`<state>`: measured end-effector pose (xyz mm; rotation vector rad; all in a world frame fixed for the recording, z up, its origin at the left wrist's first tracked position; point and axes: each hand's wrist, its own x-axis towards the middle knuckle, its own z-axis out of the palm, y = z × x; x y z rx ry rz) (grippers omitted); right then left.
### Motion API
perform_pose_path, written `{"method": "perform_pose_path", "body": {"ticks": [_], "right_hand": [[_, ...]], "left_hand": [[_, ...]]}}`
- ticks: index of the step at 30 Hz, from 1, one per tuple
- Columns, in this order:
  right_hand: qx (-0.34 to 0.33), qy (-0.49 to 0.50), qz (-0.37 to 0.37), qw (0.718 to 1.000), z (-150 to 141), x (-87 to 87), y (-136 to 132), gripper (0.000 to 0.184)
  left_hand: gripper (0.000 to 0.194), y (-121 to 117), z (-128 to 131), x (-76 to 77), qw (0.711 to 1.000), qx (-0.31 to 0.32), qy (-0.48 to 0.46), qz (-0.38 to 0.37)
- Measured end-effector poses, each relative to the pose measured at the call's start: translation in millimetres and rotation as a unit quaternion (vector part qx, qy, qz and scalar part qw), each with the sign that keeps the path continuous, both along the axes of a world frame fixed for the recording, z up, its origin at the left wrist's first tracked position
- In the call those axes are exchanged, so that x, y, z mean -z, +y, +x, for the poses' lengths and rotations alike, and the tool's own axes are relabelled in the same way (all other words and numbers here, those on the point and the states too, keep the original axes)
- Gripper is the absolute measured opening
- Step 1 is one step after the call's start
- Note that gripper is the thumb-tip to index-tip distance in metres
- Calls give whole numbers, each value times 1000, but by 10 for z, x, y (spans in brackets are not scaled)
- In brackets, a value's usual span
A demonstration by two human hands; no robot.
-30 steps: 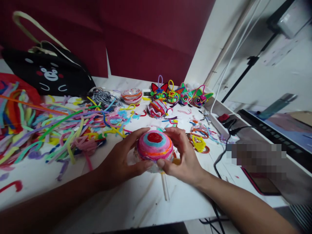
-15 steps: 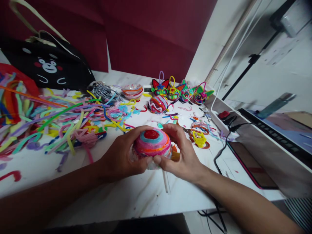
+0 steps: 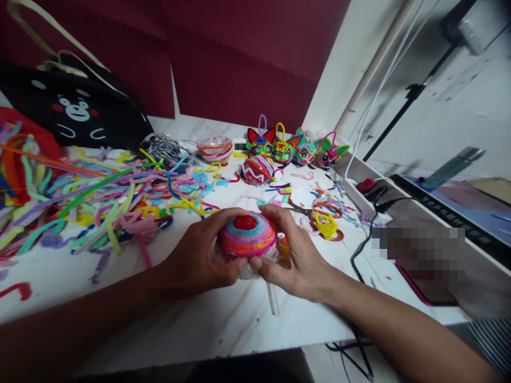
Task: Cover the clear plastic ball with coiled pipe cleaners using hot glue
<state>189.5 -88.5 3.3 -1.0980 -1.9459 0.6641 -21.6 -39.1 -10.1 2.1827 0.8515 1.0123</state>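
Observation:
Between my two hands is a round ball (image 3: 248, 238) wrapped in rings of fuzzy pipe cleaner, with a red centre on top, then blue, pink and orange bands. Its lower part looks clear or whitish. My left hand (image 3: 202, 252) curls around the left side and my right hand (image 3: 301, 260) around the right, with both thumbs meeting at the near face. The fingers on the far side are partly hidden. Beyond my hands sit another striped ball (image 3: 257, 169) and a striped bowl-like half (image 3: 215, 149).
Loose pipe cleaners (image 3: 99, 202) cover the table's left side, near a black bag (image 3: 75, 109). Several colourful eared ornaments (image 3: 283, 149) stand at the back. Orange-handled scissors (image 3: 333, 234) lie right of my hands, with a black cable (image 3: 355, 260) and a phone (image 3: 429, 290) further right.
The view has shifted slightly. Both hands keep their hold on the ball, which has hardly moved.

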Motion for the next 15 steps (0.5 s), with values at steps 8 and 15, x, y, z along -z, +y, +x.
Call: {"method": "perform_pose_path", "body": {"ticks": [8,15], "right_hand": [[-1,5,-34,999,21,-36,1,64],[2,7,-30,1000,41,-59,8,59]], "left_hand": [[59,6,8,2,1000,-8,-2,-26],[52,30,-26,-50,997,28,-21,-73]]}}
